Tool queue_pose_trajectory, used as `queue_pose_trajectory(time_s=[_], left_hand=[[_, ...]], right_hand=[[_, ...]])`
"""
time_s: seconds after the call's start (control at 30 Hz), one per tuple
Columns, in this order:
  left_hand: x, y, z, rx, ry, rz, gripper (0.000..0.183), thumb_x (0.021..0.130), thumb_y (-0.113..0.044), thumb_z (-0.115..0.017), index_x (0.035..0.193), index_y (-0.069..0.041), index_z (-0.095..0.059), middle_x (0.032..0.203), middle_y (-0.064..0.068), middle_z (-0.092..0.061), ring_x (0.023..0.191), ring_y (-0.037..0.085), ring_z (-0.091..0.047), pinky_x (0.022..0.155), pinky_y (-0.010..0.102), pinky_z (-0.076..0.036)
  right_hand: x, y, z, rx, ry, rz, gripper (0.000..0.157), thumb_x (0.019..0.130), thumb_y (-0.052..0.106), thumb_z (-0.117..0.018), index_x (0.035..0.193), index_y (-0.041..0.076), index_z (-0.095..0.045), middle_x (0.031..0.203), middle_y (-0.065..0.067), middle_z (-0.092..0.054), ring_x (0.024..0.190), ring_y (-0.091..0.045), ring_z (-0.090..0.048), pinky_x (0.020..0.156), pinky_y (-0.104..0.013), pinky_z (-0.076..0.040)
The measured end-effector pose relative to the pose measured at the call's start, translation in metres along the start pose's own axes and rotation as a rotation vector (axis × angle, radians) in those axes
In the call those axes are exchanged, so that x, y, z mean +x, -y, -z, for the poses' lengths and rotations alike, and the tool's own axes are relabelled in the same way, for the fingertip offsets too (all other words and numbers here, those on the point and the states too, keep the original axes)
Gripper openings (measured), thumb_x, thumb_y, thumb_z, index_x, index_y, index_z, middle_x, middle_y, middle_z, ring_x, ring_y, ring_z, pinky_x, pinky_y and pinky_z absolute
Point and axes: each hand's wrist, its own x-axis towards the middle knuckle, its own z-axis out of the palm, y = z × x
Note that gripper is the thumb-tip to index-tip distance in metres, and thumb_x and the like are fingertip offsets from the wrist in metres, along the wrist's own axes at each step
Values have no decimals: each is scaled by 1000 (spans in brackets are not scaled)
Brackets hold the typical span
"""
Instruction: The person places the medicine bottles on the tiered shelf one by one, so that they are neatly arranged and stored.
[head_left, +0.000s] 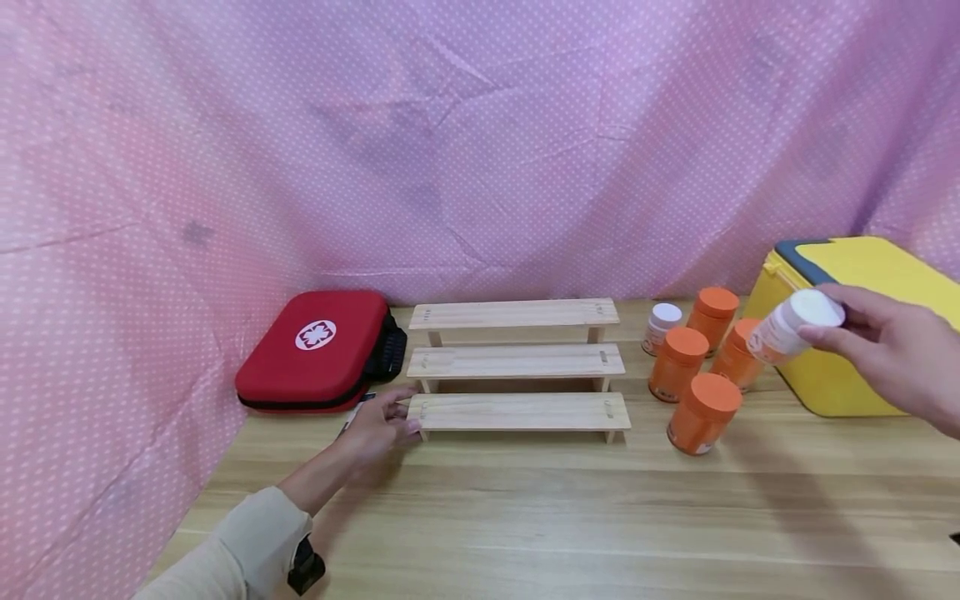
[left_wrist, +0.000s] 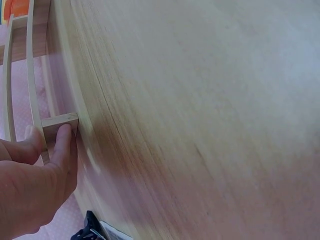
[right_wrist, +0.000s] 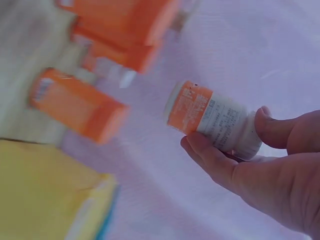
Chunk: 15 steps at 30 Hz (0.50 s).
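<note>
Right fingers (right_wrist: 212,162) curl round a lifted white bottle (right_wrist: 212,117), left fingers (left_wrist: 62,147) pinch the rack (head_left: 517,362), and five bottles (head_left: 678,367) stand unlifted at right.

1. Grips: two, a left grip (head_left: 377,429) and a right grip (head_left: 896,350).
2. White-capped bottles (head_left: 780,333): two, one in the right grip and one standing on the desk (head_left: 540,525).
3. Orange jars (head_left: 702,417) with orange lids: four.
4. Lids across all containers of these two kinds: six, four orange and two white.
5. Wooden planks (head_left: 517,412): three, with two front legs showing beneath each, six in all.
6. Red case (head_left: 307,358): one, bearing one round white emblem (head_left: 316,335).
7. Yellow box (head_left: 825,392): one.
8. Black wristband (head_left: 306,567): one.
9. Desk: one.
</note>
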Motion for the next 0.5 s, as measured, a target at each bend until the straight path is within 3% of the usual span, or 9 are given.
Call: queue_pose_trajectory(time_s=[0.07, 0.13, 0.27, 0.4, 0.5], left_hand=[[0, 0, 0, -6, 1, 1, 52, 85, 12, -63, 134, 5, -48, 107, 24, -63, 92, 24, -63, 80, 34, -58], [0, 0, 0, -22, 2, 2, 52, 85, 12, -62, 134, 5, -47, 106, 24, -63, 91, 24, -63, 81, 36, -58], [1, 1, 0, -63, 14, 6, 52, 86, 14, -60, 135, 7, -46, 107, 25, -62, 91, 24, -63, 83, 39, -57], [2, 2, 0, -76, 14, 11, 52, 85, 15, -59, 135, 7, -46, 108, 25, -62, 91, 23, -63, 83, 39, -57], [3, 3, -1, -69, 11, 8, 52, 85, 15, -60, 135, 7, -46, 107, 25, -62, 91, 23, -63, 82, 38, -57]], right_hand=[[8, 12, 3, 26, -2, 44, 38, 90, 7, -66, 122, -9, -55, 90, 17, -63, 75, 25, -44, 61, 3, -40], [17, 27, 2, 43, 18, 68, 36, 89, 9, -68, 121, -3, -58, 84, 31, -53, 76, 19, -48, 64, 2, -40], [36, 57, -9, 89, 113, 87, 33, 90, 14, -69, 121, 6, -61, 94, 11, -64, 81, 5, -55, 68, -3, -43], [57, 90, -27, 85, 202, 113, 31, 92, 18, -67, 120, 7, -62, 101, -8, -66, 82, -9, -58, 67, -12, -47], [74, 114, -43, 97, 264, 133, 30, 93, 19, -64, 121, 6, -62, 102, -12, -66, 85, -18, -60, 67, -19, -50]])
